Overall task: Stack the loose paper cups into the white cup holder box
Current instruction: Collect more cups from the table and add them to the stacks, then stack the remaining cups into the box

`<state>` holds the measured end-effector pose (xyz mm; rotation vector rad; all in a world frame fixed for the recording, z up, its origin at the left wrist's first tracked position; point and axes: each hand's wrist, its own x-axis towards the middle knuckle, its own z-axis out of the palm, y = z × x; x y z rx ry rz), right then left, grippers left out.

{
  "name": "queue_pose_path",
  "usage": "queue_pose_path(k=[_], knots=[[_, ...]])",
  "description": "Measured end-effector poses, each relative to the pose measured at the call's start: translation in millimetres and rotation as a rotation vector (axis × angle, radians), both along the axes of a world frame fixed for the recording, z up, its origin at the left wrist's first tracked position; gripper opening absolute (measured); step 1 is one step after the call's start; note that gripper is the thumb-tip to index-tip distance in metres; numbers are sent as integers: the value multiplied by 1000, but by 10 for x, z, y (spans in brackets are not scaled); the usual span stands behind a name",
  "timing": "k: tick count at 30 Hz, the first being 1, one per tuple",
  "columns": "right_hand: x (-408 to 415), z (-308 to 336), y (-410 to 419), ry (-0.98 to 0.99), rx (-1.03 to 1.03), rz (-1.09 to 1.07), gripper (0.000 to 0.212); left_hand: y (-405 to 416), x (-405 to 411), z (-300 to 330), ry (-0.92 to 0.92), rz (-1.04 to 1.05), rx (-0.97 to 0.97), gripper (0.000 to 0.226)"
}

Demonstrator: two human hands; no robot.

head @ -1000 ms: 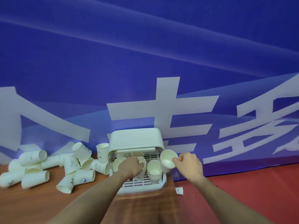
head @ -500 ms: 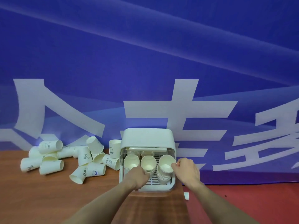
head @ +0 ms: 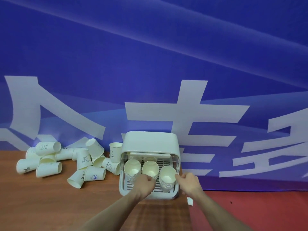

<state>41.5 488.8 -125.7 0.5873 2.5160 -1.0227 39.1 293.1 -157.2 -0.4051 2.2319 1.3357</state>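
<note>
1. Up against the blue banner [head: 150, 55], the white cup holder box [head: 150, 141] sat on the wooden table [head: 33, 205] with its front open, so you could see the slatted tray [head: 165, 164] inside.
2. Three stacks of cups stood in the box: left stack [head: 132, 169], middle stack [head: 150, 168] and right stack [head: 167, 178], all tilted toward the camera.
3. The right hand [head: 189, 181] was at the right stack, fingers curled and pinching the rim of its top cup.
4. The left hand [head: 144, 185] was balled up just in front of the middle stack. Couldn't tell if it was actually holding anything, the fingers were hidden from this angle.
5. Off to the left of the box, the loose paper cups [head: 66, 161] lay in a messy pile, mostly on their sides, with one upright cup [head: 115, 150] right beside the box.
6. A small white scrap [head: 190, 201] sat on the red surface [head: 258, 210] near the right wrist.
</note>
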Motion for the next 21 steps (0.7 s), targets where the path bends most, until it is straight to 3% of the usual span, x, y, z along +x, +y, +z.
queue_pose_path(k=[3, 7, 11, 13, 17, 21], knots=[[12, -26, -90, -100, -226, -90, 28, 123, 16, 36, -167, 269, 247, 17], [40, -153, -177, -185, -401, -166, 31, 202, 107, 76, -332, 458, 606, 10], [103, -241, -203, -182, -595, -266, 27, 307, 164, -27, -405, 672, 937, 32], [111, -286, -219, -169, -653, -315, 23, 376, 174, -58, -428, 747, 1016, 41], [69, -337, -249, -157, -693, -421, 20, 480, 160, 3, -440, 799, 1089, 18], [-29, -332, -260, -143, -756, -478, 19, 529, 128, -63, -430, 776, 1087, 18]])
